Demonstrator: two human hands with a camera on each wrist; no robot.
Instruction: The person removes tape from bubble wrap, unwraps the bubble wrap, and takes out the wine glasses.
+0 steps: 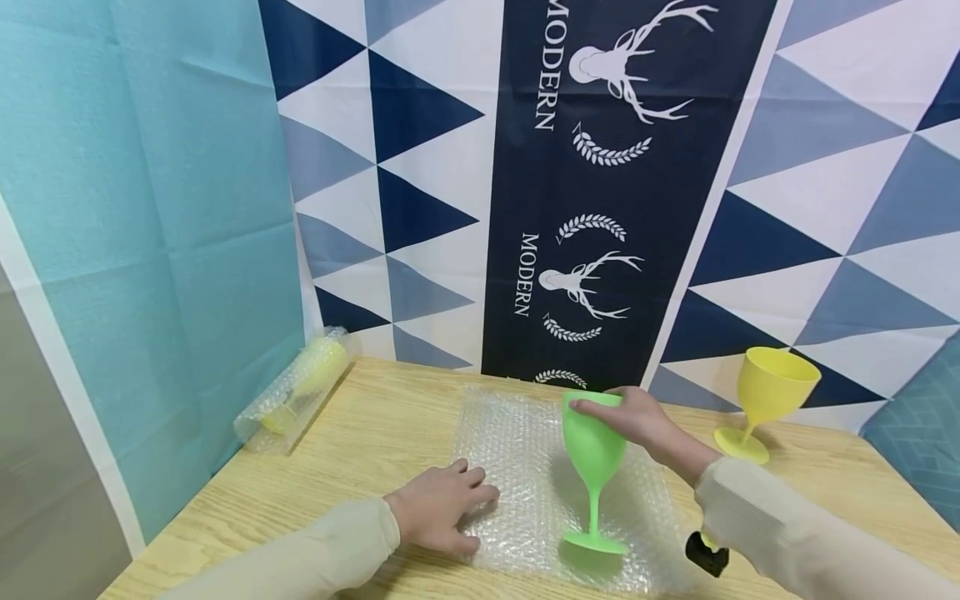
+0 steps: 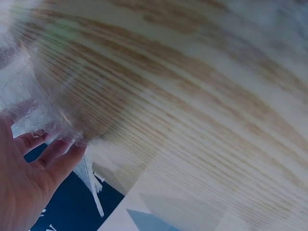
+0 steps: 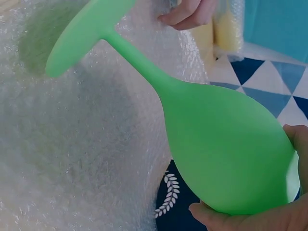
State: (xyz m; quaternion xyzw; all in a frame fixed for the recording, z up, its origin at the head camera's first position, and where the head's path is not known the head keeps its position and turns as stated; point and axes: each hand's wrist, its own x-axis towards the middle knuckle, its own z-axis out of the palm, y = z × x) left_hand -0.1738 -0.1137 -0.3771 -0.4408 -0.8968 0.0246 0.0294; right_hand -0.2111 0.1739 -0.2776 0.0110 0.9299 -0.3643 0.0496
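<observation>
A green plastic goblet (image 1: 594, 450) is held upright by its bowl near the rim in my right hand (image 1: 637, 421). Its foot hangs close over a sheet of bubble wrap (image 1: 517, 492) spread on the table; the right wrist view shows the foot (image 3: 72, 43) apart from the sheet. At the sheet's left edge rests my left hand (image 1: 438, 508), palm down with fingers loosely bent. In the left wrist view its fingertips (image 2: 72, 154) touch the edge of the wrap (image 2: 29, 91).
A yellow goblet (image 1: 772, 392) stands at the back right. On the far left lies a yellow goblet rolled in bubble wrap (image 1: 300, 392). Beside the right sleeve is a small black object (image 1: 707, 554), partly hidden. A patterned cloth (image 1: 427, 192) hangs behind the wooden table (image 1: 390, 400).
</observation>
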